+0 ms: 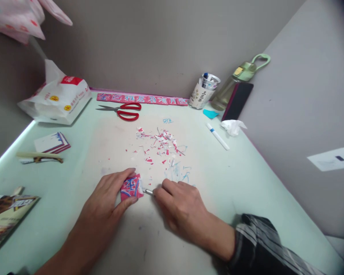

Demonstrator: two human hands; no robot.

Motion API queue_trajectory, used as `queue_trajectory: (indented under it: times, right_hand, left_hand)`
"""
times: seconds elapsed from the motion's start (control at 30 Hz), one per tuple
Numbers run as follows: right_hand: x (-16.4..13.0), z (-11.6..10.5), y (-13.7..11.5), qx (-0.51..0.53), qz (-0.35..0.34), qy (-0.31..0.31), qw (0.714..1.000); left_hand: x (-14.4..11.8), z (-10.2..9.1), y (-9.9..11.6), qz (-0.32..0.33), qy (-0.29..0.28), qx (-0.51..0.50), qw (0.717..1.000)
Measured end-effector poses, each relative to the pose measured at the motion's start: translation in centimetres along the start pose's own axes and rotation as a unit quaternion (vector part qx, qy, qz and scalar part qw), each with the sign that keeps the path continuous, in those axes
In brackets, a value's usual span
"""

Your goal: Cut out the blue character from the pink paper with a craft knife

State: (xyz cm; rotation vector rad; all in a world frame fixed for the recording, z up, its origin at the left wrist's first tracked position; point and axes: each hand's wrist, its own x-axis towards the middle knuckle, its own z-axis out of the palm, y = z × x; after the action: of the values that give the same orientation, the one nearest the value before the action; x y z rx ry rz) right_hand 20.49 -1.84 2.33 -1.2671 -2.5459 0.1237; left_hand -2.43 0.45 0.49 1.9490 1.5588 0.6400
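Observation:
My left hand [114, 193] pins a small pink square [129, 185] to the work surface, thumb and fingers along its near and far edges. A character drawn in blue and white marks the square, and its right side is pale. My right hand [179, 204] pinches a thin silver craft knife [149, 191], whose tip meets that pale side; the rest of the tool is hidden in the fist. Beyond both hands lies a pile of red and white scraps [166, 143]. Similar squares form a row of character tiles [141, 99] along the wall.
Red-handled scissors [129, 110] lie near the back. A paper bag [65, 99], cards [50, 143] and a folding knife [40, 157] are at left. To the right stand a pen cup [202, 93], bottle [226, 91] and phone [237, 101], with a white marker [218, 136] nearer.

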Motion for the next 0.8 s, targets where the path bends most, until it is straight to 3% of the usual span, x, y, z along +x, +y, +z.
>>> queue_trajectory:
  times: [0.8]
  right_hand:
    - [-0.08, 0.01, -0.15, -0.004, 0.017, -0.001, 1.0]
  left_hand:
    - [-0.09, 0.18, -0.2, 0.009, 0.01, 0.008, 1.0]
